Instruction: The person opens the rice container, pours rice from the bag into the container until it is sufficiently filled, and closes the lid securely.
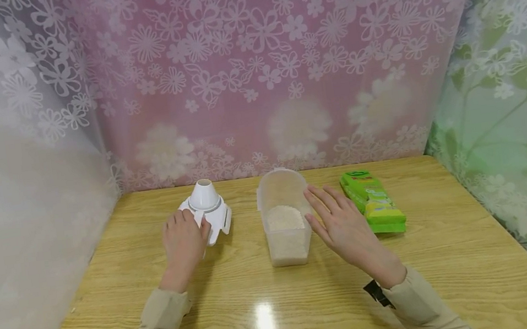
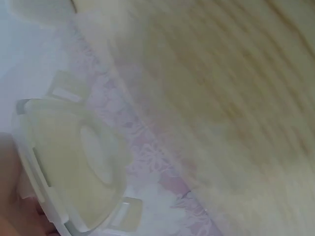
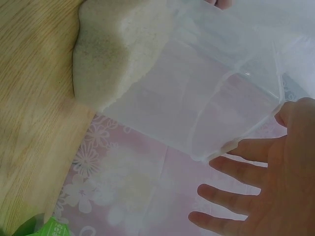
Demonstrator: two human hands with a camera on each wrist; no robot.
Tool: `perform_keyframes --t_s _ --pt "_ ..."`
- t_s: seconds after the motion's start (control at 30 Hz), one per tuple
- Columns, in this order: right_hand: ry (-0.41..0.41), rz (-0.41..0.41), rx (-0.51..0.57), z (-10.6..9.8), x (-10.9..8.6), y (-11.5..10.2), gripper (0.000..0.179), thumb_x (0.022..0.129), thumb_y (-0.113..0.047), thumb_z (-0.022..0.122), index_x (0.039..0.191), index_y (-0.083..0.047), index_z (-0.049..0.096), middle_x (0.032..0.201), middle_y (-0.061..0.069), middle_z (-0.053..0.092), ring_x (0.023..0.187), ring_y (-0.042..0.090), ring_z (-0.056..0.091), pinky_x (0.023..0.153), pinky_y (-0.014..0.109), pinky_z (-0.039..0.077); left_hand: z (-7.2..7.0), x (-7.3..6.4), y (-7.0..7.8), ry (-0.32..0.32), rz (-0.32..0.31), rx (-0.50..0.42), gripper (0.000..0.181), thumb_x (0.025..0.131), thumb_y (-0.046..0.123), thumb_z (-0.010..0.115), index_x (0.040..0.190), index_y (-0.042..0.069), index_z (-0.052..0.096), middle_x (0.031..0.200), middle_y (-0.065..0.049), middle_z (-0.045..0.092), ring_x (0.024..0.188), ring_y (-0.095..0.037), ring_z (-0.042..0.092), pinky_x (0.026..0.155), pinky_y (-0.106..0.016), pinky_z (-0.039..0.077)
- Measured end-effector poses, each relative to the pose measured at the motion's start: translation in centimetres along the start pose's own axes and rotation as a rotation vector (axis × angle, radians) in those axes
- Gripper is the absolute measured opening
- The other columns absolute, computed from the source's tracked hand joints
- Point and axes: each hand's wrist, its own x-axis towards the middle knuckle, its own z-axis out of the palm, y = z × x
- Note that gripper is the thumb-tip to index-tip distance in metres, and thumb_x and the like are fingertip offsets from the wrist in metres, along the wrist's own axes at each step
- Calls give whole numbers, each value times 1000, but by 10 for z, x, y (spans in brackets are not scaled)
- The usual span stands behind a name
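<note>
My left hand [image 1: 185, 241] grips a white lid [image 1: 214, 218] topped by a cone-shaped cap [image 1: 205, 196], at the left of the table. In the left wrist view the lid [image 2: 74, 162] is seen from its underside, with fingers at its edge. To the right of the lid stands a tall, translucent plastic container [image 1: 280, 184], open at the top and partly filled with pale grain [image 1: 284, 218] that looks like rice. My right hand [image 1: 344, 229] has its fingers spread beside the container's right side. In the right wrist view its fingertips are at the container's rim [image 3: 241, 142]; whether they touch it, I cannot tell.
A green and yellow packet [image 1: 373, 203] lies on the wooden table [image 1: 234, 318], right of the right hand. Flowered curtains [image 1: 262, 76] hang behind the table's far edge and along both sides.
</note>
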Motion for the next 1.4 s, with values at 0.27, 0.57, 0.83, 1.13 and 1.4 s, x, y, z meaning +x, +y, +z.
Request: perform_keyframes --t_s 0.27,0.57,0.83,1.13,1.4 --pt "9 -4 -6 0 0 1 55 107 -38 47 151 -5 47 154 13 47 139 41 43 104 62 43 -20 6 6 38 -40 -104 33 90 27 68 87 -5 60 79 -20 62 72 -39 59 62 -46 46" --pt "6 -5 -1 0 -1 1 55 106 -37 49 151 -5 47 154 14 47 139 41 44 104 62 43 -40 10 15 17 -78 -201 32 90 28 66 89 -4 62 81 -19 64 75 -38 60 65 -46 47" --pt "12 -8 -1 1 -1 1 55 106 -36 50 151 -5 47 154 13 47 138 41 44 104 62 44 -54 19 24 32 -91 -245 30 92 29 63 86 -1 60 78 -16 61 73 -36 58 65 -45 46" --pt "3 1 3 0 -1 0 55 105 -34 51 152 -6 46 154 13 47 139 40 43 104 61 43 -76 33 50 76 -67 -325 29 90 28 65 80 1 60 74 -14 60 72 -37 60 67 -50 49" --pt "1 4 7 1 0 0 54 104 -31 54 151 -5 47 154 13 47 139 40 44 105 61 43 -78 40 77 42 -29 -358 26 91 27 62 81 3 59 74 -11 59 70 -31 57 65 -45 48"
